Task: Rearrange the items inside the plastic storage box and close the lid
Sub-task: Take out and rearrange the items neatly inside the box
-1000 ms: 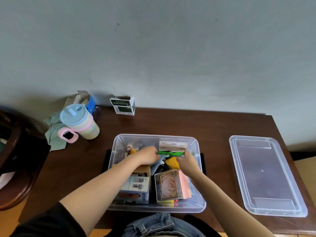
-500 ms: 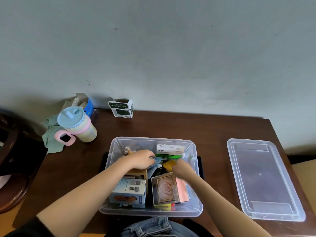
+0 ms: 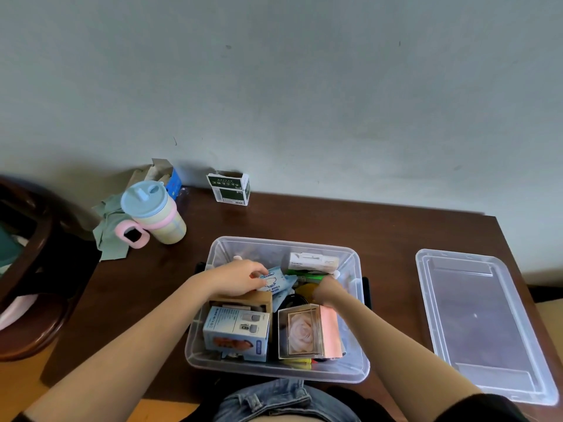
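Legibly, "WIPES" on blue pack, left hand gripping.

A: Which colours do you see on the tabletop?

B: The tabletop is dark brown. The storage box at its front edge is clear plastic, and the lid at the right edge also. Near the back left corner stands a cup, cream with a light blue cap and a pink handle, on a grey-green cloth.

A: And inside the box?

B: A light blue wipes pack with white print, a white carton, something bright green, something yellow. A blue-and-white carton has an orange picture. A case shows a pale pink rose, with a salmon-pink side.

A: The small carton at the back edge?

B: Dark green and white.
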Motion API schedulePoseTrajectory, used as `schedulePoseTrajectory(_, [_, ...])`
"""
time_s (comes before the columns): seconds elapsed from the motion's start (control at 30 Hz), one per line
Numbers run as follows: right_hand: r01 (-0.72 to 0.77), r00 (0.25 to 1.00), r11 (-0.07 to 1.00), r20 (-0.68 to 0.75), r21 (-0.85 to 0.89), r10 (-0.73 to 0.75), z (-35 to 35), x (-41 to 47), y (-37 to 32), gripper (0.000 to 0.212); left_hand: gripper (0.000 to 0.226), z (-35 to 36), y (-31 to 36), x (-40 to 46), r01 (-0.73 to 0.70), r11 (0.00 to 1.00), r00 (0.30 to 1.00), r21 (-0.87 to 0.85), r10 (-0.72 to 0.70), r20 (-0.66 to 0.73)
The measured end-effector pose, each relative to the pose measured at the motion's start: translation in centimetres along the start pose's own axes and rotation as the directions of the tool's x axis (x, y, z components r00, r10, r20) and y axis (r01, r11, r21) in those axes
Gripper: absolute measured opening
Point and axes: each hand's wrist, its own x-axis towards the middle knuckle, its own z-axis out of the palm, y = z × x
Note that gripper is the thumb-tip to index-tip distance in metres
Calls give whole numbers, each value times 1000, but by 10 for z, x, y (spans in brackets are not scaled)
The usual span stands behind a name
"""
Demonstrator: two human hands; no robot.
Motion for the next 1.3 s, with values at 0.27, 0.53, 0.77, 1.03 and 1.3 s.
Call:
schedulePoseTrajectory(0.27, [190, 969, 972, -132, -138, -208, -10, -38, 9, 29, 39, -6, 2, -2, -24, 998, 999, -61, 22, -46])
schedulePoseTrajectory(0.53, [279, 920, 950, -245, -142, -307, -13, -62, 19, 15, 39, -5, 6, -3, -32, 996, 999, -86, 32, -2])
schedulePoseTrajectory(0.77, [257, 908, 938, -273, -232, -316, -17, -65, 22, 15, 36, -10, 3, -12, -41, 991, 999, -125, 41, 3])
schedulePoseTrajectory(1.03, [269, 908, 918, -241, -291, -343, -14, -68, 12, 18, 37, -11, -3, -23, -95, 986, 992, -137, 105, 65])
schedulePoseTrajectory(1.3, [492, 778, 811, -258, -318, -573, -17, -77, -29, 15, 48, -4, -12, -26, -72, 997, 994, 0, 71, 79])
